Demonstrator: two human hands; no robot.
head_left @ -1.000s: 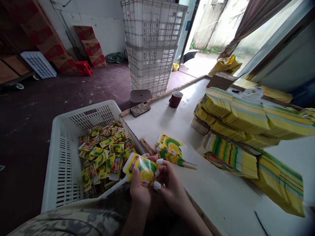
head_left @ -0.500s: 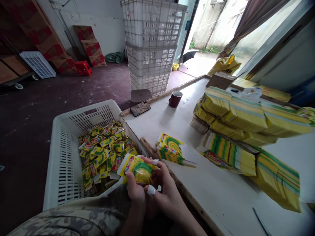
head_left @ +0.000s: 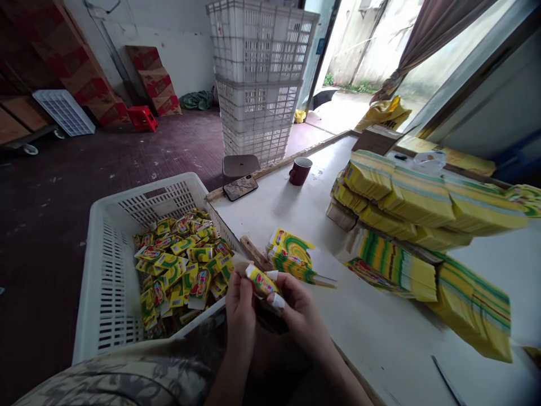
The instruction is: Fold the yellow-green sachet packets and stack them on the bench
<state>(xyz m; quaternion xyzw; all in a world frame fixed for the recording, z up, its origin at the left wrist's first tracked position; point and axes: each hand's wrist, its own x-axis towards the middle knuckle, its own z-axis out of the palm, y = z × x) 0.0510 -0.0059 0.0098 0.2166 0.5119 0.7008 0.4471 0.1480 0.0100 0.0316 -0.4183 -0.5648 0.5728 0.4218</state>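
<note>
Between my two hands is a small yellow-and-green printed carton (head_left: 262, 282), turned on its narrow side with a pale end flap lifted. My left hand (head_left: 240, 307) pinches its left end. On its right end close the fingers of my right hand (head_left: 298, 307), white tape wrapped round the thumb and one finger. Just beyond, a short stack of flat cartons (head_left: 291, 248) lies on the white table (head_left: 359, 321). To the left, many small cartons (head_left: 181, 265) fill part of a white plastic crate (head_left: 95, 270).
Bundled flat cartons (head_left: 418, 197) are piled on the table's right side. A maroon mug (head_left: 300, 171) and a phone (head_left: 240, 187) sit near its far left edge. Stacked white crates (head_left: 260, 79) stand behind. A thin metal strip (head_left: 448, 380) lies at front right.
The carton has gone from showing its broad printed face to showing its narrow side, its end flap up. My left hand has moved up and now pinches the carton's end.
</note>
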